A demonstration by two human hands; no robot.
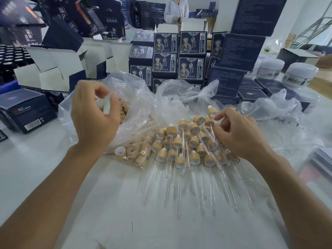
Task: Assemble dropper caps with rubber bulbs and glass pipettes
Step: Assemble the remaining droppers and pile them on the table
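Observation:
A pile of assembled droppers (186, 141), bamboo-coloured caps with white bulbs and long glass pipettes, lies in the middle of the white table. My left hand (95, 115) is raised over a clear plastic bag of loose bamboo caps (136, 151) and pinches a white rubber bulb (108, 105) between its fingertips. My right hand (239, 133) rests on the right side of the pile, fingers curled over the caps and glass tubes; whether it grips one I cannot tell. One dropper cap (212, 110) stands at the far end, just beyond those fingertips.
Crumpled clear bags (183, 92) lie behind the pile and at right. Stacks of dark blue printed boxes (190, 56) and open cartons (53, 69) ring the far side. White jars (298, 74) stand at right. A person in a pale top (176, 9) stands beyond.

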